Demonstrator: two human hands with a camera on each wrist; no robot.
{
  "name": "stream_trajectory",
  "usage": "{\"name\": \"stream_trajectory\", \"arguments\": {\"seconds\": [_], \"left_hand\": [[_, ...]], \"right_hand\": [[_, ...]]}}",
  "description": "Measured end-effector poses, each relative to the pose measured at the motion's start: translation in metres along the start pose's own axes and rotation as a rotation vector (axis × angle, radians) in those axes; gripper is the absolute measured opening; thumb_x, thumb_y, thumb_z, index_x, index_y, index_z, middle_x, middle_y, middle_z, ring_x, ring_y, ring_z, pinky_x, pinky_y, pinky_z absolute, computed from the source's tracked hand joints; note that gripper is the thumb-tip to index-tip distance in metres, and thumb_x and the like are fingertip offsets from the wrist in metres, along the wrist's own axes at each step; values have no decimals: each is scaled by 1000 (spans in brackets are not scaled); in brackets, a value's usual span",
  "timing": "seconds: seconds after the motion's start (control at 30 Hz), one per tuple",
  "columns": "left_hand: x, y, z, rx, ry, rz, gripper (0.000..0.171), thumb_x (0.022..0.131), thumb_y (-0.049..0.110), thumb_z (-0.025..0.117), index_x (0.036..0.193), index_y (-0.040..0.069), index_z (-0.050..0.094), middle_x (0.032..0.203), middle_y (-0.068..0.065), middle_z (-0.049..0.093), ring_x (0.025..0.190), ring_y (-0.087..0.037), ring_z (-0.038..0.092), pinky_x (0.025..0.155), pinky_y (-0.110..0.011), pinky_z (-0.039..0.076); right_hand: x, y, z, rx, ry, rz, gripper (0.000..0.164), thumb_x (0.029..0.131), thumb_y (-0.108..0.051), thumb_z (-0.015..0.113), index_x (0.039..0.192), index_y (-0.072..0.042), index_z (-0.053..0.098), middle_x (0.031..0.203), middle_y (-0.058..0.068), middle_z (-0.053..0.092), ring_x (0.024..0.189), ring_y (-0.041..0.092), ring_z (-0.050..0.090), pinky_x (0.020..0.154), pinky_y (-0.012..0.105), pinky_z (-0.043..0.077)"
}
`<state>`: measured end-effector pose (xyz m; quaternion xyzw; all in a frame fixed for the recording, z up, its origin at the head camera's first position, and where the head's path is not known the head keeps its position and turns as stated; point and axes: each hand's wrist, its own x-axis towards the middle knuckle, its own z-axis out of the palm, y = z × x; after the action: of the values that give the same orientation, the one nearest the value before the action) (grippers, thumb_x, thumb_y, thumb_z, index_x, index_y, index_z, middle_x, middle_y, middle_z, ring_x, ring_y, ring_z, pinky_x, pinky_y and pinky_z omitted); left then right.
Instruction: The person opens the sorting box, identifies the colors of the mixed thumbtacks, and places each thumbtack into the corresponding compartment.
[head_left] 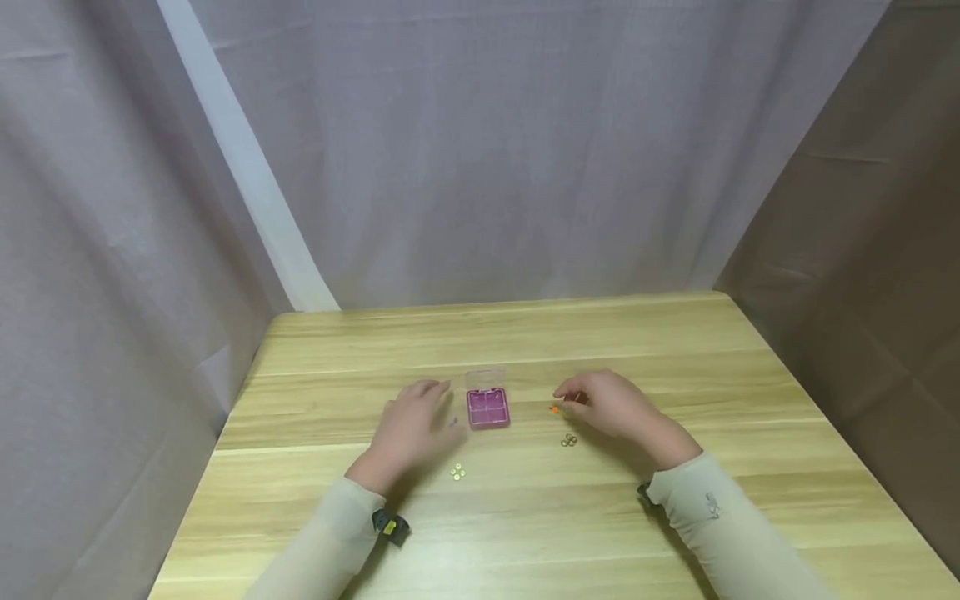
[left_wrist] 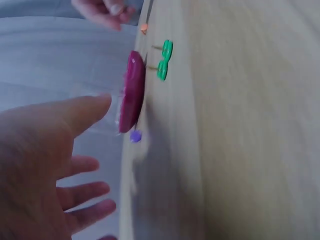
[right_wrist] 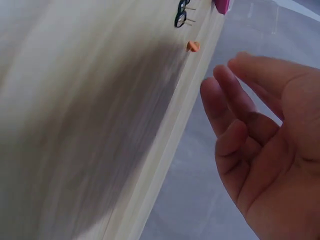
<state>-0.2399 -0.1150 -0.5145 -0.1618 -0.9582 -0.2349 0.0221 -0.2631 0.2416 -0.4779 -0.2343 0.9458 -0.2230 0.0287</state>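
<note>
A small pink compartment box (head_left: 488, 408) lay flat on the wooden table (head_left: 675, 517), its clear lid (head_left: 485, 379) folded open on the far side. The tray was divided into four cells; whether anything lay in them could not be told from the head view.

The left hand (head_left: 408, 427) hovered just left of the box, fingers straight and spread, holding nothing; the left wrist view showed its open palm (left_wrist: 35, 170) facing the box's edge (left_wrist: 131, 92). A purple pushpin (left_wrist: 135, 136) lay on the table between that hand and the box.

The right hand (head_left: 611, 402) hung to the right of the box, fingers loosely extended and empty in the right wrist view (right_wrist: 270, 140). An orange pushpin (head_left: 553, 408) sat on the table just beside its fingertips, apart from them.

A pair of green pushpins (head_left: 569, 441) lay near the right hand's near side, and a small cluster of yellow pushpins (head_left: 457, 472) lay near the left wrist.
</note>
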Motion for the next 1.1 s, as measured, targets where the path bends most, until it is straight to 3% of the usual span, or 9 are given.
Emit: {"name": "stream_trajectory", "arguments": {"seconds": [0.23, 0.4, 0.63, 0.83, 1.1], "left_hand": [[-18, -1, -11, 91, 84, -35, 67, 102, 59, 71, 146, 9, 67, 154, -16, 61, 142, -40, 55, 107, -68, 47], [-22, -5, -9, 93, 71, -35, 60, 101, 52, 74, 144, 10, 69, 153, -16, 61, 140, -40, 57, 105, -66, 49], [-25, -9, -6, 59, 72, -44, 53, 101, 45, 76, 140, 10, 71, 152, -18, 62, 138, -40, 57, 103, -65, 50], [-26, -12, -1, 50, 78, -61, 49, 101, 42, 78, 137, 9, 72, 149, -18, 63, 137, -40, 58, 105, -67, 50], [-24, -12, 0, 39, 94, -69, 49, 100, 42, 77, 135, 9, 73, 148, -18, 64, 135, -40, 59, 106, -67, 49]], "right_hand": [[-26, 8, 0, -63, -70, -8, 9, 100, -17, 82, 107, -21, 84, 109, -9, 80, 102, 16, 75, 93, 50, 62], [-34, 11, 3, -94, -70, -29, 6, 97, -20, 84, 101, -24, 83, 98, -15, 77, 90, 8, 71, 83, 43, 61], [-36, 14, 6, -123, -48, -62, 16, 96, -17, 85, 88, -28, 75, 81, -20, 63, 74, 2, 55, 72, 35, 53], [-33, 18, 9, -125, -35, -71, 23, 96, -15, 84, 84, -29, 70, 80, -20, 62, 73, 4, 54, 71, 35, 52], [-21, 15, 1, -121, -37, -34, 17, 102, -16, 77, 90, -25, 71, 82, -17, 63, 73, 6, 54, 70, 35, 52]]}}
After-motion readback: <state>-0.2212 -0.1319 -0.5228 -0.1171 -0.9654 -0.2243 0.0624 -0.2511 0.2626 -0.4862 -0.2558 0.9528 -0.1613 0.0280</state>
